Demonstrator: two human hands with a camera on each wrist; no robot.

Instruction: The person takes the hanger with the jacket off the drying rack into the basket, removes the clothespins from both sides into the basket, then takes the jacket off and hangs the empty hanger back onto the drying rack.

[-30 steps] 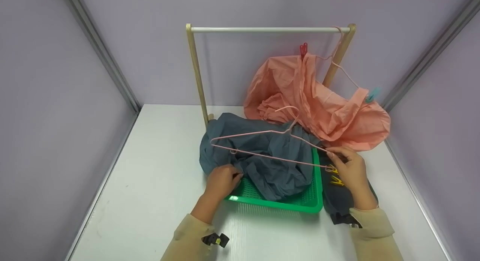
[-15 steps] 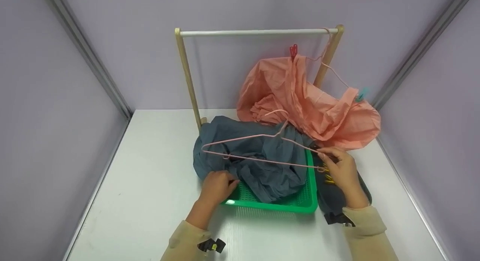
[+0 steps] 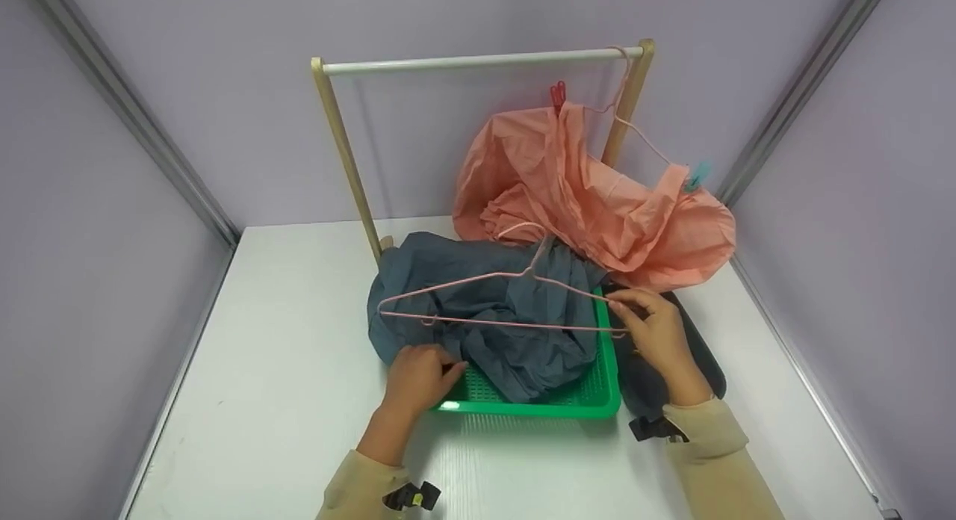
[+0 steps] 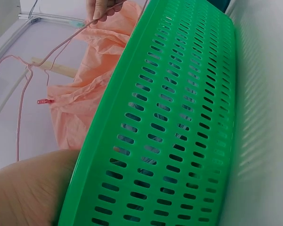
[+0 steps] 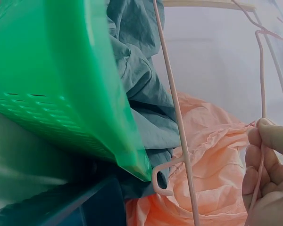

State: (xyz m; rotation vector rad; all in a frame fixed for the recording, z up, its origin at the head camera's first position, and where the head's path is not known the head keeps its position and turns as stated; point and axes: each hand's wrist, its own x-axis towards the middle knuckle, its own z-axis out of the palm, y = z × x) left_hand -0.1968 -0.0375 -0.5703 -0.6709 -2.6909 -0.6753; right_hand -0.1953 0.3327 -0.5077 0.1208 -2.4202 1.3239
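My right hand (image 3: 656,337) pinches a pink wire hanger (image 3: 478,323) by its right end, thumb against curled fingers. The hanger's hook points away, and its frame with small loops lies over a crumpled blue-grey cloth (image 3: 553,352). That cloth fills much of a green perforated basket (image 3: 538,410) and spills over its far left side. At the basket's near left corner, my left hand (image 3: 416,376) curls its fingers into the edge of the cloth; the fingertips are hidden. In the left wrist view, part of this hand (image 4: 33,190) shows beyond the basket's rim.
Behind the basket stands a wooden rack with a white rail (image 3: 478,60). A pink-orange garment (image 3: 627,206) droops from a hanger there, with a red clip (image 3: 558,96) and a blue clip (image 3: 697,176). A dark container (image 3: 702,359) sits right of the basket, partly under the right forearm.
The whole head view has shifted, so the scene sits further left. The hanger has tilted flatter, its lower bar now nearly level across the cloth. Yellow pegs by the right hand have become mostly hidden.
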